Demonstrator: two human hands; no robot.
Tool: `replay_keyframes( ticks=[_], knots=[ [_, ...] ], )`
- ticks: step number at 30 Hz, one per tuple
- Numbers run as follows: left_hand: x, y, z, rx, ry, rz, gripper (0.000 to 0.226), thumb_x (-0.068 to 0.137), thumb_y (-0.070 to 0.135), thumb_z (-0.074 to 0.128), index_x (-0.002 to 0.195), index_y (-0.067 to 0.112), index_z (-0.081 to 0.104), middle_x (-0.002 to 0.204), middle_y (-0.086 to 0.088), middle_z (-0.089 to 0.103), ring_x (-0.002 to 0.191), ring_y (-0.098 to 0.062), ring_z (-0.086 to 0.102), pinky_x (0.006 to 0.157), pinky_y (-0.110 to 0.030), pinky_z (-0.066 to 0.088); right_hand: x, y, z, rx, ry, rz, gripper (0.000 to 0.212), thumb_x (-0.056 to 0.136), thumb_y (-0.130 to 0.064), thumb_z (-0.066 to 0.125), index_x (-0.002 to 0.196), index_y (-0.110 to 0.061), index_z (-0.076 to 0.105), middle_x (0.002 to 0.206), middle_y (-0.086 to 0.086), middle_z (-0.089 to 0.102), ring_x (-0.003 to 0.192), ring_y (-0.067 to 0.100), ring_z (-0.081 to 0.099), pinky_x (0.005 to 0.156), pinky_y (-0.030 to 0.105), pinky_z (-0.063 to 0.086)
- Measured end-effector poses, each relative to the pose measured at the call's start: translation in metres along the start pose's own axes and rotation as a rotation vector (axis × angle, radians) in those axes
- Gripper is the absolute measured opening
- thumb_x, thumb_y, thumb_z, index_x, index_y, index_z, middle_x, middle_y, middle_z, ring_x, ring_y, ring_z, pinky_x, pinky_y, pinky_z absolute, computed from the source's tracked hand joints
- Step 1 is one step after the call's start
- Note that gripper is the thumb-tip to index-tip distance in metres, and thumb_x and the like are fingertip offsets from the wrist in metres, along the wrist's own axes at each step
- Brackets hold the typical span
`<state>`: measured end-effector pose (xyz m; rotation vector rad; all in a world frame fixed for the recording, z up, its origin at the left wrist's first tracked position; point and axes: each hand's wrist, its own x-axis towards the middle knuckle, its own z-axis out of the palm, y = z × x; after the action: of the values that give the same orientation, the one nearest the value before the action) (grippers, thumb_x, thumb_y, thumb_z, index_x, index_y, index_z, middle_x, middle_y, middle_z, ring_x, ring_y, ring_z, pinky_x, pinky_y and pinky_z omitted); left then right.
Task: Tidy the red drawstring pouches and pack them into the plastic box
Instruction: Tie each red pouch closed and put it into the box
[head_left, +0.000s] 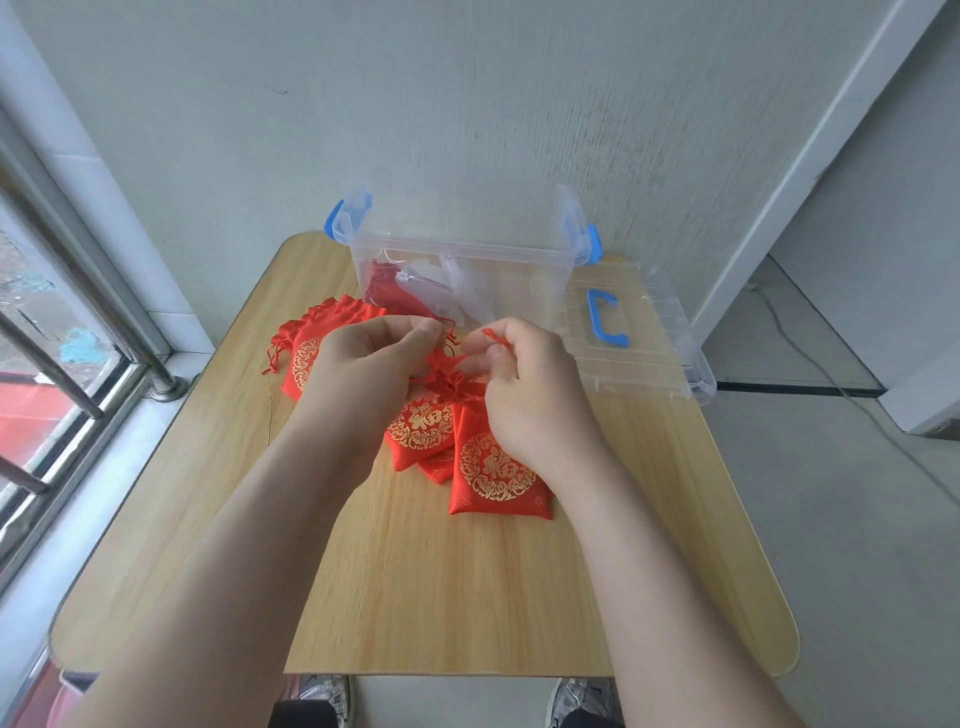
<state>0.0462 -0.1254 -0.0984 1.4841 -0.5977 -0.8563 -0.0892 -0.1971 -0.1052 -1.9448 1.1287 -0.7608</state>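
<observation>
Nearest me, two grey shoes (324, 696) poke out under the light wooden table (441, 597), cut off by the frame. My forearms cover much of the tabletop. Mid-table lies a red satin pouch with a gold round emblem (496, 478), overlapping a second one (418, 431); a third (436, 467) shows only a corner beneath them. Just beyond, my left hand (363, 364) and right hand (524, 379) sit close together, each pinching thin red drawstring cords (493, 335) at a gathered neck. Whose neck, I cannot tell. More red pouches (332, 322) lie half hidden behind the left hand. Farther back stands the clear plastic box with blue latches (457, 249) with one pouch blurred inside (387, 283) and its clear lid (639, 338) flat alongside, overhanging the table's edge.
</observation>
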Motion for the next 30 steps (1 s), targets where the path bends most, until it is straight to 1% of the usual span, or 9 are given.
replay_keyframes(
  ticks=[4,10,12,14,17,20,23,26,30],
  knots=[
    [0.0,0.002,0.0,-0.025,-0.034,0.028,0.016,0.107,0.02,0.06,0.1,0.014,0.074,0.1,-0.006,0.081,0.085,-0.014,0.069,0.084,-0.037,0.053,0.0,0.004,0.004,-0.115,-0.086,0.054,0.031,0.105,-0.01,0.047,0.126,-0.021,0.068,0.113,-0.006,0.075,0.109,0.018,0.07,0.095,0.044,0.058],
    [-0.001,0.004,0.003,-0.164,-0.064,0.023,0.015,0.111,0.014,0.052,0.105,0.008,0.065,0.091,-0.009,0.077,0.086,-0.023,0.074,0.092,-0.041,0.061,0.0,0.003,0.006,-0.098,-0.132,0.111,0.024,0.108,-0.018,0.047,0.108,-0.027,0.069,0.106,-0.008,0.076,0.103,0.019,0.072,0.095,0.046,0.058],
    [-0.002,0.004,0.004,-0.181,-0.113,0.036,0.014,0.112,0.014,0.051,0.106,0.006,0.061,0.083,-0.008,0.069,0.073,-0.022,0.068,0.081,-0.041,0.059,0.001,0.004,0.006,-0.048,-0.122,0.122,0.027,0.11,-0.024,0.047,0.094,-0.028,0.068,0.096,-0.007,0.078,0.092,0.021,0.074,0.09,0.049,0.06],
    [-0.002,0.003,0.005,-0.112,-0.133,0.062,0.013,0.111,0.016,0.053,0.105,0.007,0.06,0.078,-0.004,0.065,0.061,-0.019,0.054,0.069,-0.037,0.048,0.001,0.004,0.005,0.041,-0.088,0.139,0.03,0.111,-0.028,0.046,0.092,-0.026,0.07,0.087,-0.007,0.08,0.084,0.019,0.074,0.089,0.05,0.06],
    [-0.002,-0.001,0.004,0.023,-0.144,0.085,0.013,0.11,0.018,0.057,0.104,0.007,0.061,0.077,-0.004,0.065,0.057,-0.015,0.041,0.06,-0.03,0.036,0.003,0.003,0.001,0.196,-0.049,0.166,0.032,0.112,-0.032,0.048,0.099,-0.022,0.076,0.082,-0.008,0.079,0.074,0.01,0.069,0.08,0.041,0.061],
    [-0.004,-0.002,0.004,0.15,-0.183,0.085,0.014,0.108,0.02,0.06,0.103,0.009,0.065,0.076,-0.005,0.066,0.054,-0.011,0.043,0.054,-0.022,0.036,0.004,0.0,-0.005,0.323,-0.078,0.191,0.032,0.113,-0.034,0.051,0.1,-0.023,0.078,0.072,-0.015,0.067,0.06,-0.003,0.056,0.062,0.019,0.046],
    [-0.005,-0.003,0.005,0.236,-0.227,0.103,0.016,0.108,0.022,0.061,0.103,0.008,0.068,0.075,-0.004,0.071,0.059,-0.018,0.045,0.056,-0.029,0.036,0.003,0.0,-0.006,0.38,-0.126,0.164,0.03,0.112,-0.033,0.053,0.102,-0.022,0.079,0.064,-0.014,0.063,0.057,-0.004,0.053,0.059,0.012,0.042],
    [-0.007,-0.003,0.006,0.27,-0.233,0.102,0.017,0.106,0.024,0.063,0.1,0.009,0.069,0.076,-0.004,0.074,0.067,-0.025,0.044,0.064,-0.04,0.035,0.003,0.004,-0.005,0.347,-0.072,0.092,0.024,0.108,-0.034,0.061,0.106,-0.024,0.083,0.065,-0.012,0.066,0.066,0.004,0.059,0.07,0.025,0.05],
    [-0.008,-0.002,0.004,0.312,-0.25,0.111,0.022,0.103,0.026,0.068,0.096,0.006,0.075,0.079,-0.009,0.075,0.065,-0.018,0.054,0.06,-0.031,0.046,0.004,0.008,-0.005,0.304,0.062,0.111,0.023,0.106,-0.031,0.065,0.093,-0.026,0.084,0.067,-0.011,0.072,0.069,0.006,0.066,0.076,0.036,0.059]
  ],
)
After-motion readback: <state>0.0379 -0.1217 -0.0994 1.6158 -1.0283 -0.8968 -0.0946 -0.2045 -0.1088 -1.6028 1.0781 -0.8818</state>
